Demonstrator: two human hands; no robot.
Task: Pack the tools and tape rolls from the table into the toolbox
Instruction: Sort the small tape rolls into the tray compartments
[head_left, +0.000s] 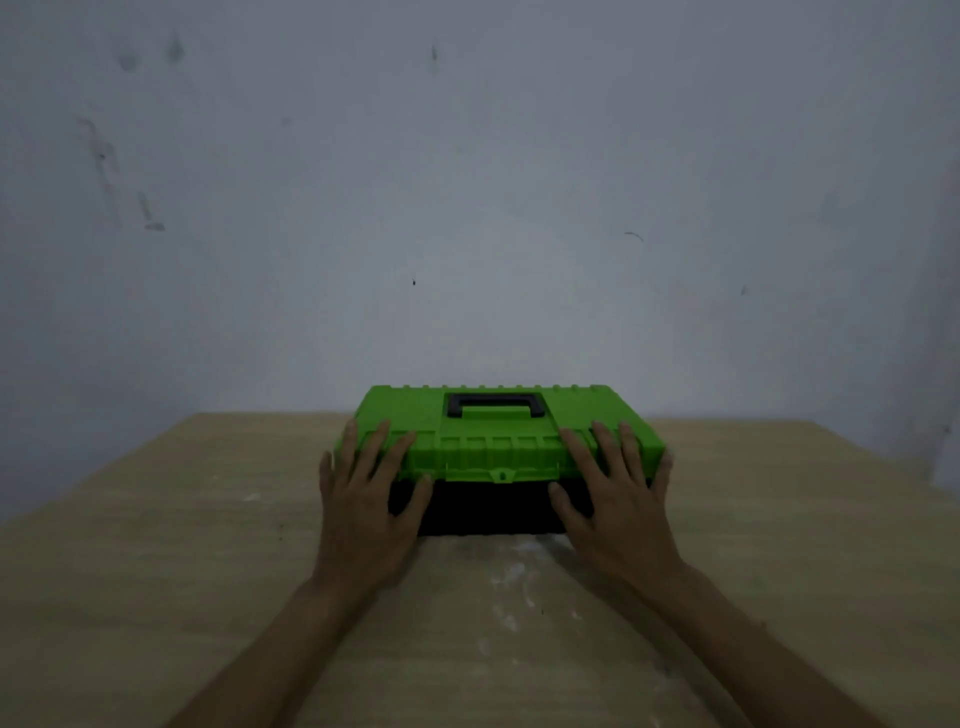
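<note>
Both hands lie flat with straight, spread fingers on the toolbox (501, 447), grasping nothing: left hand (363, 493) on its left front corner, right hand (615, 493) on its right front corner. Green lid down, black handle (496, 405) folded flat, it sits mid-frame on the worktop (156, 571) against the wall (467, 182).

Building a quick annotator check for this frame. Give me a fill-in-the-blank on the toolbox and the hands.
1. The lid of the toolbox is ___ in colour.
2. The handle lying flat on top of the lid is ___ in colour.
3. The lid is ___, so nothing inside the toolbox shows.
4. The left hand and the right hand make ___ hands resting on the lid, fingers spread.

Missing words: green; black; closed; two.
</note>
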